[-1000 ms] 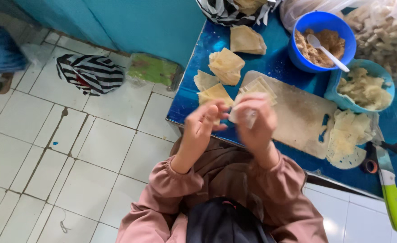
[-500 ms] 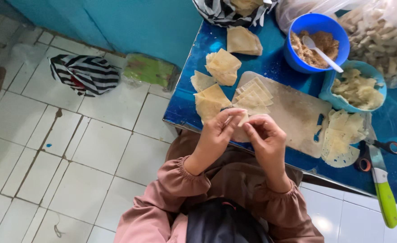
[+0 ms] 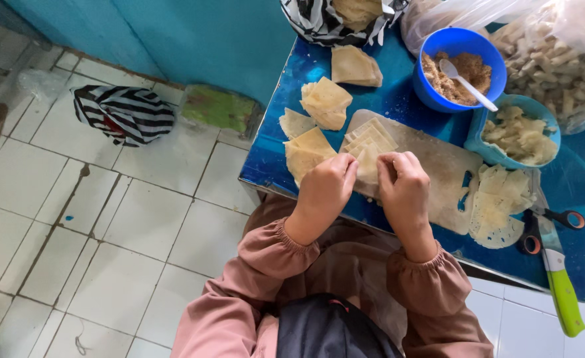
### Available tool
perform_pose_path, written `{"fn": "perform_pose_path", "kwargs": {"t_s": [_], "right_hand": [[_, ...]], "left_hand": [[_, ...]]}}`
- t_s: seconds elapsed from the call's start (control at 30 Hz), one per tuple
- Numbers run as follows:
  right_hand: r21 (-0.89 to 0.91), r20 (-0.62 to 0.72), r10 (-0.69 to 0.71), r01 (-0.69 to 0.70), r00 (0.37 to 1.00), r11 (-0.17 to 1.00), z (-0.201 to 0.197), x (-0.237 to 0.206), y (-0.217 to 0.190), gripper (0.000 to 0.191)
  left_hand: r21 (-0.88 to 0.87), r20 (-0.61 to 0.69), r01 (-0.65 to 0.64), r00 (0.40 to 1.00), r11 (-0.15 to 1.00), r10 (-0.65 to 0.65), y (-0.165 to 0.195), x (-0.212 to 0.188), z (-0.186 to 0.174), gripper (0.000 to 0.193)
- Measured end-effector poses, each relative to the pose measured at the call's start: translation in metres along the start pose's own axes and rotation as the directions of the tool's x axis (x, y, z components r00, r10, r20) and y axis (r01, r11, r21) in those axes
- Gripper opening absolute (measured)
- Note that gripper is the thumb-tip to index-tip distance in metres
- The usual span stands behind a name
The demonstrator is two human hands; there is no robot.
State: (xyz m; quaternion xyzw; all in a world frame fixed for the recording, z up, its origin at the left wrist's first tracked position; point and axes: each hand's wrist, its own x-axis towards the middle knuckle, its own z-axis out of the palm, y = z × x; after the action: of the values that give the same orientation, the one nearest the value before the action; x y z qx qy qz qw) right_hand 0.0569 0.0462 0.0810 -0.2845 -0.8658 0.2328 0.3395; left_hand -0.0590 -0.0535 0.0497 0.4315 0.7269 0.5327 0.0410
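Note:
My left hand [image 3: 325, 189] and my right hand [image 3: 405, 185] are side by side at the near edge of a pale cutting board [image 3: 441, 166]. Their fingers curl down onto a thin square dough wrapper [image 3: 370, 162] that lies on a small stack of wrappers. Both hands pinch this wrapper between them, and its near part is hidden under the fingers. Folded pastries [image 3: 309, 152] lie just left of my left hand on the blue table [image 3: 269, 169]. More folded ones [image 3: 325, 103] sit further back.
A blue bowl [image 3: 438, 93] of brown filling holds a white spoon [image 3: 468, 83]. Beside it are a light blue dish [image 3: 518, 136] of pale pieces, a wrapper pile [image 3: 498, 202], scissors [image 3: 544, 229] and a green-handled knife [image 3: 564, 285]. A striped bag [image 3: 123, 113] lies on the tiled floor.
Both hands came down from in front of me onto the cutting board, bringing the wrapper with them. The view has moved closer to the table.

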Motion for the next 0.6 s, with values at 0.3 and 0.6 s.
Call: {"fn": "perform_pose_path", "kwargs": {"t_s": [0.3,0.6], "right_hand": [[-0.185,-0.033,-0.081,0.073,0.996,0.98,0.004,-0.004,-0.002,0.014],[-0.23,-0.1,-0.278,0.25,0.955,0.941,0.015,-0.009,-0.035,0.011]], "left_hand": [[0.198,0.047,0.006,0.999,0.98,-0.015,0.006,0.001,-0.008,0.024],[0.165,-0.373,-0.002,0.926,0.986,0.064,-0.032,-0.003,-0.084,0.01]]}}
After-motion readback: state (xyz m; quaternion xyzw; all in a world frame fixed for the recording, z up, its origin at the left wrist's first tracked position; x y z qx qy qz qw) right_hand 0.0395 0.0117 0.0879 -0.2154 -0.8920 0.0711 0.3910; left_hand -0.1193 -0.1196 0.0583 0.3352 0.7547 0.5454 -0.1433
